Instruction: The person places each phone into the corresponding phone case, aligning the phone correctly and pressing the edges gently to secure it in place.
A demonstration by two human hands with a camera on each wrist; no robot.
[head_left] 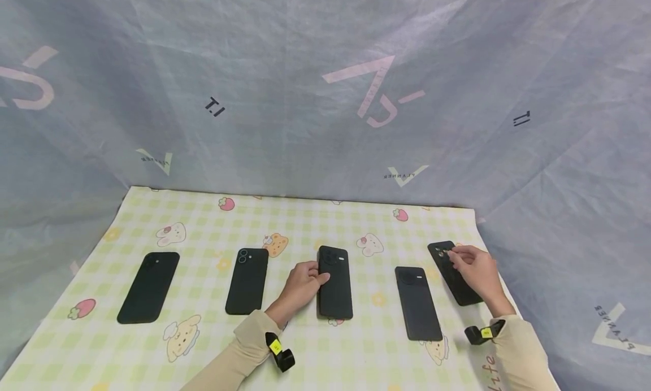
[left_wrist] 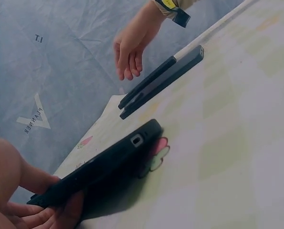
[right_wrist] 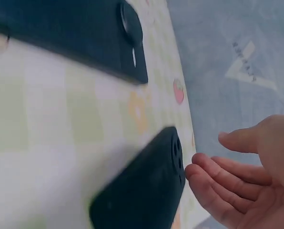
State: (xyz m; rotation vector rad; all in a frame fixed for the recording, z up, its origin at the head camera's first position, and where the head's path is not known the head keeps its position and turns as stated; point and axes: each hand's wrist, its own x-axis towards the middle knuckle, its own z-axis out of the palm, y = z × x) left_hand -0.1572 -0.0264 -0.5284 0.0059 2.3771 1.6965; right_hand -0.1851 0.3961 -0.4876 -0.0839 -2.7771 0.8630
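At the middle of the row, a black phone (head_left: 337, 292) with a round camera block lies face down. My left hand (head_left: 299, 287) pinches its left long edge, thumb on top and fingers below; in the left wrist view this phone (left_wrist: 108, 161) is tilted over its shadow, showing the charging port. My right hand (head_left: 477, 273) hovers at the camera end of the far-right black phone (head_left: 461, 286). Seen from the right wrist, its fingers (right_wrist: 223, 186) are loosely bent, hold nothing, and come right up to that phone's camera corner.
Another dark phone (head_left: 419, 306) lies between the hands. Two more black phones, one at far left (head_left: 148, 287) and one at centre left (head_left: 247, 283), lie on the green checked tablecloth (head_left: 203, 334). A grey printed curtain (head_left: 285, 97) hangs behind and beside the table.
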